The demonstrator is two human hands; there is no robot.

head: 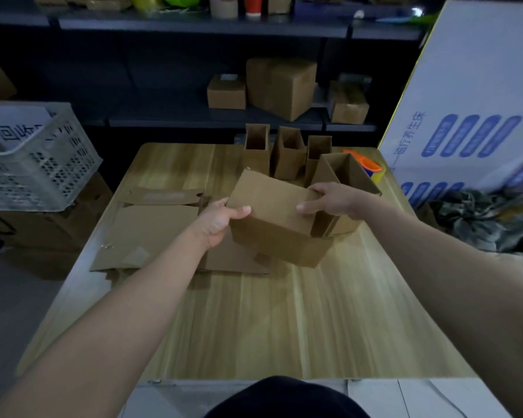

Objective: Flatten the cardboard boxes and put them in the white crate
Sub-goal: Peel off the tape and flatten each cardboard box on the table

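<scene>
A brown cardboard box (277, 218) hangs just above the wooden table (284, 321), held between both hands. My left hand (221, 221) grips its left edge, thumb on the top panel. My right hand (332, 200) grips its right edge, thumb on top, beside an open-topped box (344, 173). Flattened cardboard (151, 230) lies on the table's left part, partly under the held box. Three more open boxes (287, 152) stand upright along the table's far edge. The white crate (37, 164) sits to the far left, off the table, on top of a brown carton.
An orange and yellow tape dispenser (372, 168) lies at the table's far right corner. A large white carton with blue print (471, 116) leans at the right. Dark shelves behind hold more brown boxes (280, 86). A crumpled dark cloth (483, 218) lies at the right.
</scene>
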